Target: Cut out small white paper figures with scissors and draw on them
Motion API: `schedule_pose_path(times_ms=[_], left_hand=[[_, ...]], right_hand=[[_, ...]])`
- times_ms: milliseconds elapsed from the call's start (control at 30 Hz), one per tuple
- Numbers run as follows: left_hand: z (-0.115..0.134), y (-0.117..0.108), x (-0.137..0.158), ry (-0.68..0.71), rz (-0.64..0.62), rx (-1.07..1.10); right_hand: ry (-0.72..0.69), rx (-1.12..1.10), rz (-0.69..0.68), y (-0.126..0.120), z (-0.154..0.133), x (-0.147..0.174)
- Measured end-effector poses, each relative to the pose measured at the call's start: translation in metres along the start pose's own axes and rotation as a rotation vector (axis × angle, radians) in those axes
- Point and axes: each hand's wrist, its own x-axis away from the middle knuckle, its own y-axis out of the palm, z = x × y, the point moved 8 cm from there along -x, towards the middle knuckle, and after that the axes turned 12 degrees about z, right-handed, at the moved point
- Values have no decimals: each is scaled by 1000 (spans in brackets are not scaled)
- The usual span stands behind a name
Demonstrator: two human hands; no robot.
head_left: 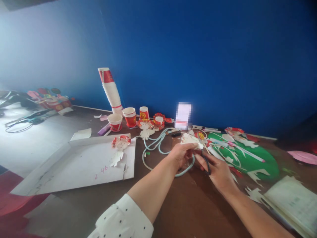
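Note:
Above the brown table, my left hand (184, 153) grips a cut piece of white paper cup (192, 140) between thumb and fingers. My right hand (218, 168) is closed around a pair of scissors (206, 163) with dark handles. Their blades meet the right side of the cup piece, partly hidden by it. A pale blue cable (158, 140) loops on the table behind and beneath my left hand. Close to my right hand lies a green round sheet (264, 160) covered with paper scraps and a pink-capped marker (250, 155).
A tall leaning cup stack (112, 94) stands by the blue wall, with red-and-white cups (130, 119) beside it. Left is a white board (81, 165) carrying a cup cut-out (121, 142). A notebook (294, 201) lies front right; a lit phone screen (183, 115) stands at the back.

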Motion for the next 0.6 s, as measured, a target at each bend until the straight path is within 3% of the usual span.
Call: schedule_pose_path(times_ms=[300, 600], left_hand=[[1, -1, -2, 8, -26, -26], [5, 0, -4, 54, -56, -54]], right_hand=[[60, -18, 16, -5, -11, 0], [16, -29, -14, -3, -6, -1]])
